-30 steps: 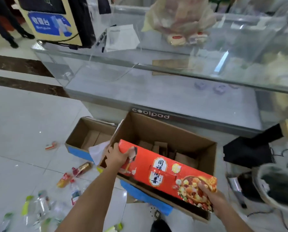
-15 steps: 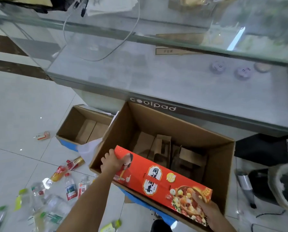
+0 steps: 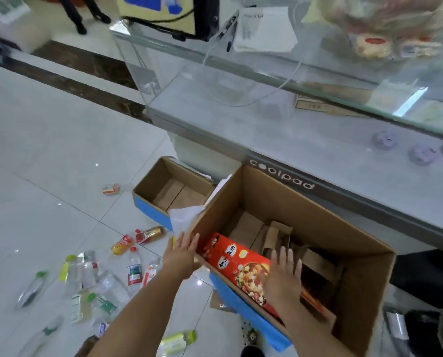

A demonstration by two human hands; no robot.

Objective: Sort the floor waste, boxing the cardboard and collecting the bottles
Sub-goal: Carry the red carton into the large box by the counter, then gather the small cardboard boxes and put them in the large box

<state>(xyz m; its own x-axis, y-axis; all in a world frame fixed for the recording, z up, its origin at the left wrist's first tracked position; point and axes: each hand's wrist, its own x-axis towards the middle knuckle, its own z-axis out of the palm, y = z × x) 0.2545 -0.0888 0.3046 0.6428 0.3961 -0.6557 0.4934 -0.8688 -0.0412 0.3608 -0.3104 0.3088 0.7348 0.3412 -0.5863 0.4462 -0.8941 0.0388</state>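
I see both hands with straight fingers. Right hand [image 3: 282,276] is spread over the flat red printed cardboard carton [image 3: 232,258] inside the large brown cardboard box [image 3: 292,202]. Left hand [image 3: 183,253] is at the box's outer corner. Clear plastic bottles [image 3: 134,269] lie left of those fingers.

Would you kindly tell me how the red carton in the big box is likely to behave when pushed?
The red carton is probably stiff: its edges look straight under the flat right hand. It is likely light for its size, being thin printed card. Set along the big box's near wall, it should slide rather than roll.
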